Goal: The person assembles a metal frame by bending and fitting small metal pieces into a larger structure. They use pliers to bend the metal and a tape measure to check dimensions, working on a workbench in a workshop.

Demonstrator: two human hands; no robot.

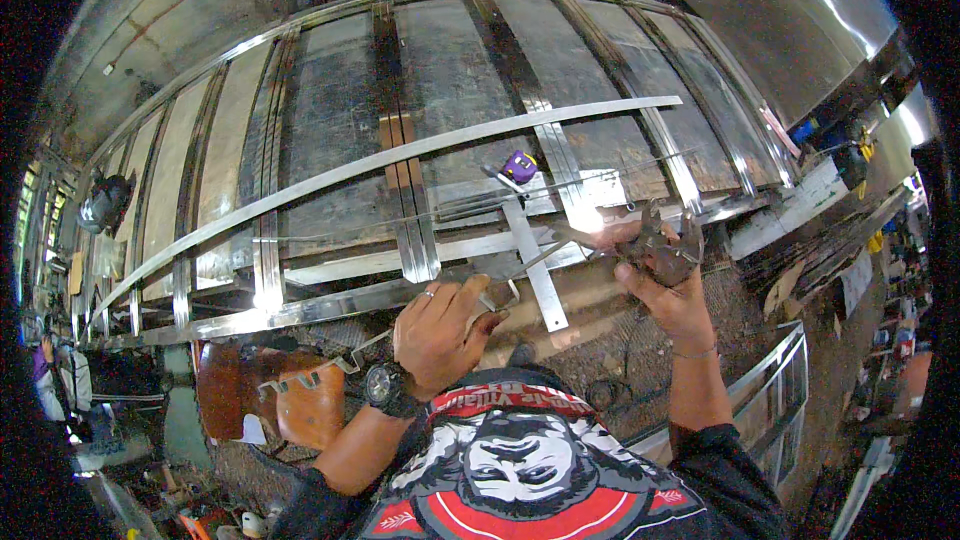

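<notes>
My left hand (438, 332), with a ring and a black wristwatch, is closed around a thin bent metal rod (505, 275) near the front rail of a large steel frame (330, 305). My right hand (668, 290) grips a dark, rusty plier-like tool (662, 245) whose jaws meet the rod's far end beside a short flat steel strip (535, 265). A small purple tape measure (519, 167) lies on the frame just beyond both hands.
A long curved flat steel bar (400, 160) lies across the frame's slats. A brown wooden stool (290, 395) with metal hooks on it stands at the lower left. Another steel frame (775, 380) leans at the right. Tools and clutter line the right and left edges.
</notes>
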